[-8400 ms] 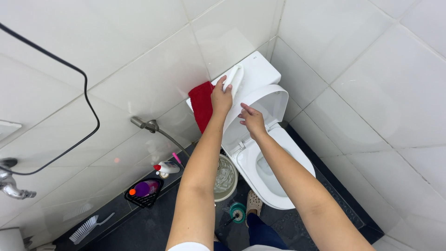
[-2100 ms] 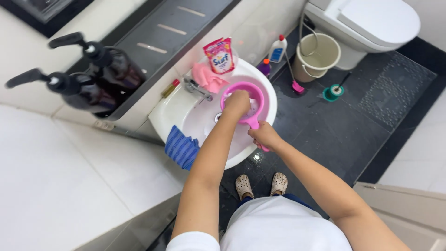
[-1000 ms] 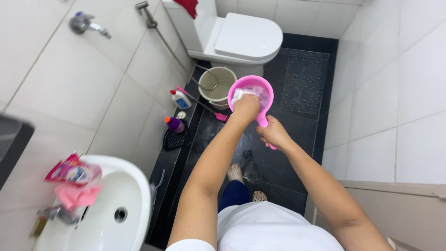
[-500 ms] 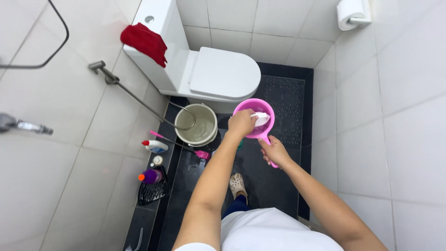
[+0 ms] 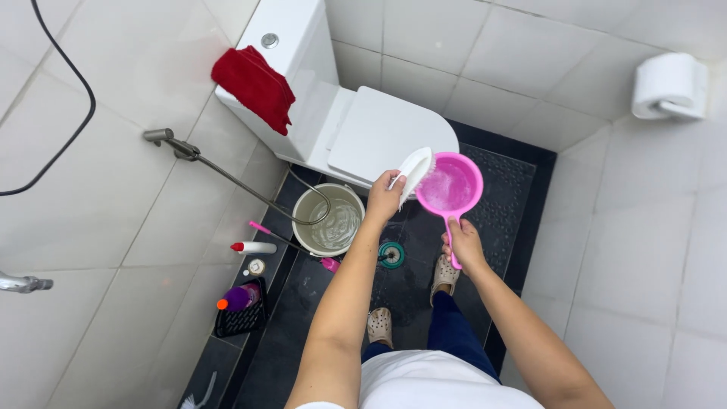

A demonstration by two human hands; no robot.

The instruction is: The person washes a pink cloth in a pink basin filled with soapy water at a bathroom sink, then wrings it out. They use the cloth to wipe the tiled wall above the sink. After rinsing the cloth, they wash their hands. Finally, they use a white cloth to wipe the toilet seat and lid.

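Pink dipper (image 5: 450, 186), round with soapy water inside, sits ahead of my chest above the dark floor; my right hand (image 5: 464, 244) is wrapped tight round its handle, hiding most of it. My left hand (image 5: 384, 198) clasps a white scrub brush (image 5: 414, 170) at the rim, bristles barely readable. Beyond: closed toilet (image 5: 382, 132).

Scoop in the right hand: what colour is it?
Pink, bowl and handle alike; the scoop shows clearly in the head view.

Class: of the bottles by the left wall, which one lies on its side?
The white bottle with the red cap lies flat; the purple, orange-capped bottle sits in the black basket.
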